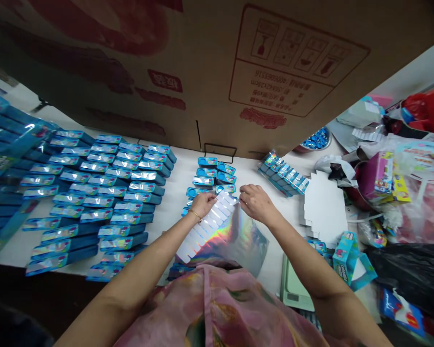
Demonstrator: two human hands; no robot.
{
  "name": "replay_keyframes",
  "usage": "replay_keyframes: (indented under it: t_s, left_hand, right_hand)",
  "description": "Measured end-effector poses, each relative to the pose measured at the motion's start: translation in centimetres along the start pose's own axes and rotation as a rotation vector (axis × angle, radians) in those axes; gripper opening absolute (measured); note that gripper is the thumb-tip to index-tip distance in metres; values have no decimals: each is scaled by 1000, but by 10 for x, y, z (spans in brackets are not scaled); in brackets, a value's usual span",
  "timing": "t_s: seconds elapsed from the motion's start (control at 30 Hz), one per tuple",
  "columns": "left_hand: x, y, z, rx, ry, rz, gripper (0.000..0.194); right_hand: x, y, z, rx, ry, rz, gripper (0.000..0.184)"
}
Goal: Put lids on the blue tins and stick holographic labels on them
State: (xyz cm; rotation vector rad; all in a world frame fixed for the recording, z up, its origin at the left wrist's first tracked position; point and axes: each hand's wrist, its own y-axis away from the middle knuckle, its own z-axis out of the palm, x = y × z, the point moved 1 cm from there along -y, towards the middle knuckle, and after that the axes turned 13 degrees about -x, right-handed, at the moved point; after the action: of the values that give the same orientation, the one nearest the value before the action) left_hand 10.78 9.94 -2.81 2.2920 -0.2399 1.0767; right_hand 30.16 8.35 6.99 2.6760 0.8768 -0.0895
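My left hand (202, 204) and my right hand (253, 201) both pinch the far end of a stack of flat unfolded cartons (217, 226), white on the inside with tabs and holographic foil showing below. The stack slants from my lap toward the table. Just beyond my hands stands a small pile of blue boxes (211, 176).
Rows of finished blue boxes (101, 193) cover the white table (173, 193) at left. A big cardboard carton (217, 67) walls off the back. More blue boxes (284, 172), white card blanks (323, 207), a green scale (292, 289) and bags of clutter lie at right.
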Motion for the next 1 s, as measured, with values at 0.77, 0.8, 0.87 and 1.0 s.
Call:
replay_keyframes:
  t_s: [0.77, 0.8, 0.87, 1.0]
  left_hand:
    - [-51, 53, -58, 335, 928, -101, 31]
    - [-51, 54, -63, 293, 955, -102, 30]
    - [-49, 56, -70, 201, 1068, -89, 28]
    - [-46, 57, -70, 149, 1195, -116, 34]
  right_hand:
    - [-80, -123, 28, -203, -1450, 426, 15]
    - [-81, -124, 28, -217, -1472, 429, 15]
    - [-82, -123, 27, -239, -1513, 425, 14]
    - [-80, -119, 25, -283, -1575, 416, 11]
